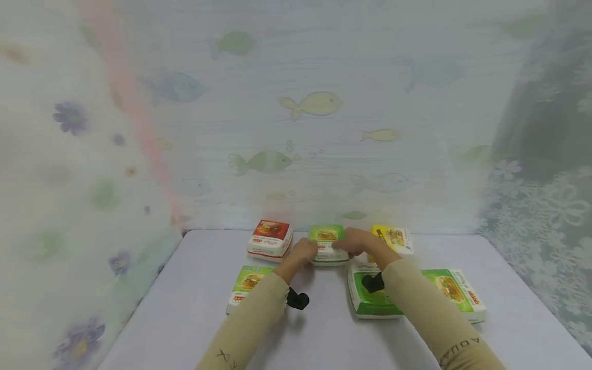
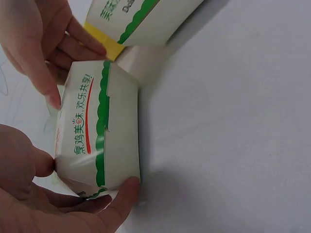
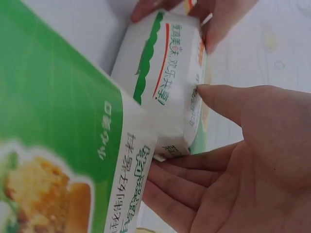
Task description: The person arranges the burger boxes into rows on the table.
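A green and white burger box (image 1: 327, 234) sits on the table near the back, between my two hands. My left hand (image 1: 303, 251) grips its left end, thumb on the upper edge and a finger (image 2: 125, 196) low on the side. At the right end my right hand (image 1: 359, 241) holds the box, with its thumb (image 3: 221, 99) on the top edge and the other fingers along the end. In the right wrist view the box's white front (image 3: 167, 73) shows a wavy green band and a red line. The far side is hidden.
A red burger box (image 1: 270, 239) stands left, a yellow one (image 1: 401, 239) right. Nearer are a green box (image 1: 250, 282) by the left forearm and two more, a large green box (image 1: 376, 303) and another (image 1: 455, 293), around the right forearm. Patterned curtains (image 1: 319, 144) enclose the table.
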Tool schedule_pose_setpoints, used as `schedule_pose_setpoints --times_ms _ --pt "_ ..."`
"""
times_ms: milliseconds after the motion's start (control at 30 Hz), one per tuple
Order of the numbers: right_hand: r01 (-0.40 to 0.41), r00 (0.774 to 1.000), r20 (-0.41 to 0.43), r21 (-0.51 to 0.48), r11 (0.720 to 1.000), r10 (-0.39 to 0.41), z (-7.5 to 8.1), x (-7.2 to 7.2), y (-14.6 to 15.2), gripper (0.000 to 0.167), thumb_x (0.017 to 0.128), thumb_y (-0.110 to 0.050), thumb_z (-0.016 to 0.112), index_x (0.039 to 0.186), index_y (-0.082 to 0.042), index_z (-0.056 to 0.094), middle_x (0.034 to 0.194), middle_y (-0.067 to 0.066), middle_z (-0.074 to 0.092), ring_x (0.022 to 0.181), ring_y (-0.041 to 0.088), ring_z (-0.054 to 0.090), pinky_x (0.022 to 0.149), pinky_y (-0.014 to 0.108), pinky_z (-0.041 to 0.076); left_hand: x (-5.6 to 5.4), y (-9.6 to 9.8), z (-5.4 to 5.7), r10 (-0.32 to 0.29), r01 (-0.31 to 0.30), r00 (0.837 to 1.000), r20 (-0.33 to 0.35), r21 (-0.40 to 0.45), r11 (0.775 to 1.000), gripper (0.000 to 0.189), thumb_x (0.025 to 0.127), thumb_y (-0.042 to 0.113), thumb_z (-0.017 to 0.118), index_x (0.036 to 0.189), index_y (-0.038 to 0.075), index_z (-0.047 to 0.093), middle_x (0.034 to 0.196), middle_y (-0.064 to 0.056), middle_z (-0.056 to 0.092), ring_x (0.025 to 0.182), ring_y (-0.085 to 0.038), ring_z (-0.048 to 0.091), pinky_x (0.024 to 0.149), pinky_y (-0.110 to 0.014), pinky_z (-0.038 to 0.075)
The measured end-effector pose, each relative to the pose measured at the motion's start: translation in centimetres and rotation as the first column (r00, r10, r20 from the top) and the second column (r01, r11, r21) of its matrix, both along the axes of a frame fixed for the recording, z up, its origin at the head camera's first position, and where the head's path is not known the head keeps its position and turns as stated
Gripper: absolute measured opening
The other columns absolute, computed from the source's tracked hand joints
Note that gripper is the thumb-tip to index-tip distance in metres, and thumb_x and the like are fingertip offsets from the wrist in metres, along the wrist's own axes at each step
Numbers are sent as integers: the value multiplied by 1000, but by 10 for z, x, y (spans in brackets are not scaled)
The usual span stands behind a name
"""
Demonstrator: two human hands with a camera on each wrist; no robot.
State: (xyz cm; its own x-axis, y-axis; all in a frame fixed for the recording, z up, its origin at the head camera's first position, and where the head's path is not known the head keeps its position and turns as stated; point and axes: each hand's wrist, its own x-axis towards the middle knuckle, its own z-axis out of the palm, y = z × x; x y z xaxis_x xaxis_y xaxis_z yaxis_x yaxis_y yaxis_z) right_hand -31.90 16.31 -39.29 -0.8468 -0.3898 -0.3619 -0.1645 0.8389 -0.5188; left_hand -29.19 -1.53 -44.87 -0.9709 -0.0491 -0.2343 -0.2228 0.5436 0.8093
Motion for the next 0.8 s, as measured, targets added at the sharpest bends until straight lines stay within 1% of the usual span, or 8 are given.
schedule_pose_setpoints --times_ms 67,167,267,333,400,467,600,800 --pt "4 1000 6 -7 1000 -4 0 2 -3 32 104 -29 57 80 -8 54 58 -3 43 50 9 31 55 26 36 -2 -3 1 -4 4 1000 20 -3 1000 39 109 23 42 129 -8 53 98 -12 57 84 -23 54 66 -31 45" --pt "15 1000 -15 9 1000 -14 0 4 -5 31 103 -31 59 89 -3 61 59 -2 44 51 10 34 55 26 37 -3 -6 2 -27 27 999 41 8 1000 42 110 25 42 133 -8 51 100 -13 57 86 -23 55 69 -33 48" --pt "29 999 -28 30 999 -28 -3 6 -7 37 99 -37 66 106 0 63 70 1 51 59 13 45 59 27 41 -3 -6 2 -39 37 998 53 30 999 44 110 26 41 136 -8 49 102 -13 57 89 -24 55 74 -36 50" --pt "36 999 -40 48 998 -34 -5 7 -9 48 93 -40 74 115 1 61 81 4 56 68 17 54 64 29 45 -2 -6 2 -39 38 998 48 34 999 43 110 26 41 136 -8 50 103 -13 57 89 -24 55 75 -37 51" --pt "43 998 -51 71 997 -39 -7 8 -12 57 87 -39 81 120 2 58 91 7 60 77 21 60 67 31 49 -2 -5 3 -34 32 998 48 43 999 42 111 26 41 135 -7 50 103 -13 57 89 -24 55 75 -37 51" --pt "52 996 -75 104 993 -45 -10 8 -15 59 84 -36 86 119 4 58 95 10 62 81 23 63 69 31 51 -1 -5 3 -30 28 999 42 45 999 42 111 26 41 135 -7 50 102 -13 57 88 -24 55 73 -36 50" --pt "95 990 -118 138 986 -79 -15 8 -23 53 82 -26 87 115 5 60 94 11 62 78 21 62 67 30 52 0 -4 5 -28 27 999 31 56 998 41 110 26 40 133 -7 50 100 -12 56 85 -22 54 68 -32 48" --pt "138 981 -153 115 984 -119 -14 8 -32 53 82 -21 86 119 8 61 97 13 64 82 22 62 71 31 54 -5 -5 6 -9 9 1000 12 58 998 36 109 21 39 123 -5 58 100 -11 61 82 -20 52 66 -29 43"
